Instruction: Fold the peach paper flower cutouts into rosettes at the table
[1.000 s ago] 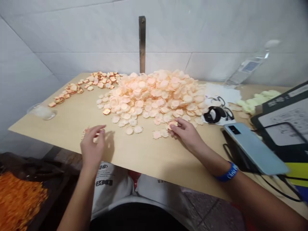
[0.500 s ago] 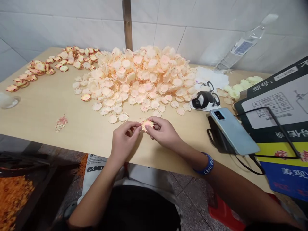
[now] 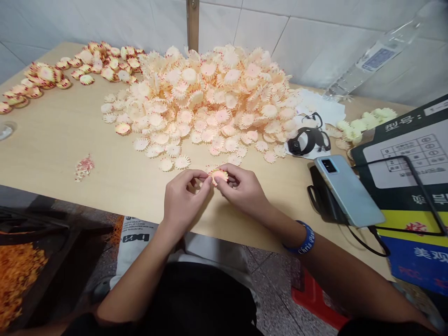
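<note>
Above the table's front edge, my right hand (image 3: 241, 184) grips a small cream flower-shaped disc (image 3: 219, 176) with a toothed, red-tipped rim. Its thumb lies over the disc's face and the fingers are behind. Closed in a pinch at the disc's left rim is my left hand (image 3: 185, 193), thumb and forefinger together. Just beyond the hands spreads a large heap of pale pink-cream flower discs (image 3: 210, 100), several lying loose at its near edge. Stacked discs with red and yellow rims (image 3: 45, 74) lie at the far left. Small pink and cream scraps (image 3: 84, 168) form a little pile left of my hands.
A phone (image 3: 350, 191) with a cable lies at the right, near a black watch (image 3: 303, 141) on white paper. Behind stands a tilted clear bottle (image 3: 374, 58). A printed box (image 3: 402, 172) borders the right side. Below the table are orange pieces (image 3: 21, 280) and a red stool (image 3: 318, 303).
The camera view has shifted slightly, so the heap and wall sit higher in the picture. Both hands stay together at the same disc, which now looks tilted more edge-on.
</note>
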The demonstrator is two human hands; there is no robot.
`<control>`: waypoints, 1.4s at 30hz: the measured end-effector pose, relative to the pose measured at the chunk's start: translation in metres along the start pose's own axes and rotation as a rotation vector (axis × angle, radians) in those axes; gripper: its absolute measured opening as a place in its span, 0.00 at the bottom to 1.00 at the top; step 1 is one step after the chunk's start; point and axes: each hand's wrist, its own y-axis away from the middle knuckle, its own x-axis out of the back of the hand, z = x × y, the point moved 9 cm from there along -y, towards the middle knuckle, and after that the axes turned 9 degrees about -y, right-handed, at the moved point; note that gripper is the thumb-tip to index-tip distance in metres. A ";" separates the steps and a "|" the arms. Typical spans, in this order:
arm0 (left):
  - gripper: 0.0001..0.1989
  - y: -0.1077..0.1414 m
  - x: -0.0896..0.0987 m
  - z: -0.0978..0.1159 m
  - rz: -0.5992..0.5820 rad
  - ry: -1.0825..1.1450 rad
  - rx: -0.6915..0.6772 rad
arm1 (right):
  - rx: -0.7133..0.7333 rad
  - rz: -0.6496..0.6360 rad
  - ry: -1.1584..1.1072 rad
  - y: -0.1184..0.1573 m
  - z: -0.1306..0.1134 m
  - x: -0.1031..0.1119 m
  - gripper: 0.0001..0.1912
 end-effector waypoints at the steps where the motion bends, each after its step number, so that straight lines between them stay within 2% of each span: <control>1: 0.08 0.000 -0.001 -0.001 -0.007 0.002 0.003 | 0.025 0.006 0.037 0.000 -0.002 0.000 0.08; 10: 0.07 -0.004 -0.004 -0.009 -0.042 -0.013 0.067 | 0.175 -0.063 0.162 0.000 -0.014 -0.008 0.08; 16: 0.06 -0.003 -0.004 -0.016 -0.032 0.056 0.119 | 0.296 -0.081 0.243 0.003 -0.020 -0.018 0.09; 21: 0.07 -0.001 -0.002 -0.016 -0.013 0.021 0.137 | 0.356 -0.112 0.250 0.005 -0.024 -0.021 0.11; 27: 0.09 0.000 0.004 -0.018 0.088 0.122 0.181 | 0.449 -0.014 0.222 0.005 -0.029 -0.004 0.10; 32: 0.22 0.004 0.016 -0.019 0.199 0.034 0.152 | 0.414 0.163 0.170 -0.008 -0.023 0.028 0.12; 33: 0.22 0.003 0.016 -0.017 0.201 0.015 0.140 | 0.415 0.202 0.158 -0.010 -0.023 0.034 0.12; 35: 0.21 -0.005 0.009 -0.008 0.129 0.001 0.087 | 0.390 0.267 0.110 -0.014 -0.021 0.046 0.13; 37: 0.14 -0.021 -0.001 0.009 0.038 0.002 -0.012 | 0.343 0.283 0.053 -0.021 -0.015 0.052 0.14; 39: 0.09 -0.041 -0.009 0.032 0.004 -0.009 -0.166 | 0.280 0.286 -0.023 -0.028 -0.006 0.056 0.14; 42: 0.11 -0.065 -0.026 0.070 -0.032 -0.092 -0.466 | 0.165 0.265 -0.124 -0.036 0.011 0.058 0.15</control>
